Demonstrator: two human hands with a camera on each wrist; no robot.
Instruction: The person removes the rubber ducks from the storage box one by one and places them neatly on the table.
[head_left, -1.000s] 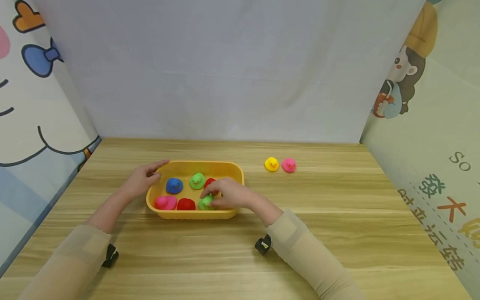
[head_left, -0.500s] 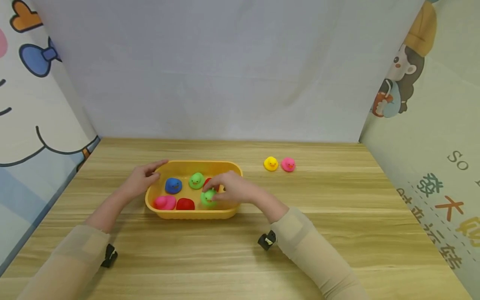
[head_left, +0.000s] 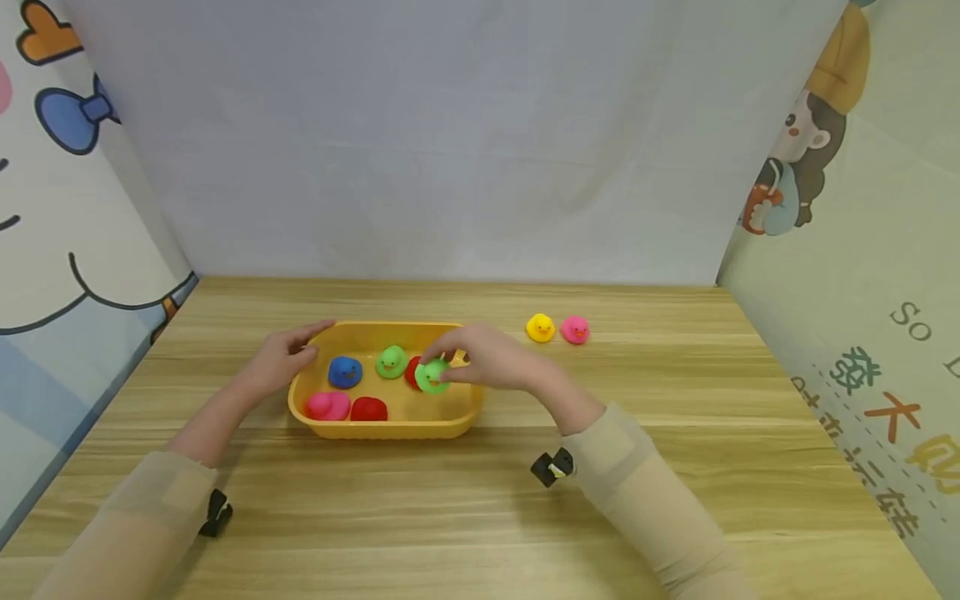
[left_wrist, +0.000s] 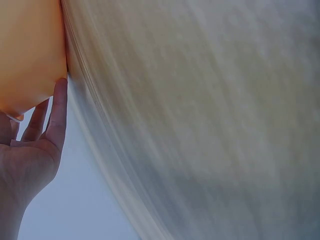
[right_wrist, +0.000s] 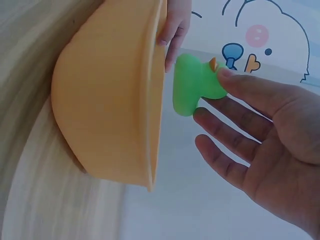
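Note:
In the head view, my right hand (head_left: 491, 357) pinches a green rubber duck (head_left: 432, 377) over the right part of a yellow plastic tub (head_left: 390, 430). The right wrist view shows the duck (right_wrist: 187, 86) raised above the rim, thumb at its head, the other fingers spread below. My left hand (head_left: 279, 362) rests at the tub's left end, its straight fingers (left_wrist: 59, 107) against the outer wall. Inside the tub lie a blue duck (head_left: 345, 372), another green duck (head_left: 392, 362), a pink duck (head_left: 328, 407), a red duck (head_left: 369, 409) and a second red one (head_left: 412, 372), partly hidden behind the held duck.
A yellow duck (head_left: 540, 328) and a pink duck (head_left: 575, 330) stand side by side on the wooden table (head_left: 420, 517), to the right of the tub. A pale cloth (head_left: 465, 150) hangs behind the table. Printed sheets flank both sides.
My right hand has lifted the green duck from the tub's near right area and moved it up and to the right. The left hand stays at the tub's left end.

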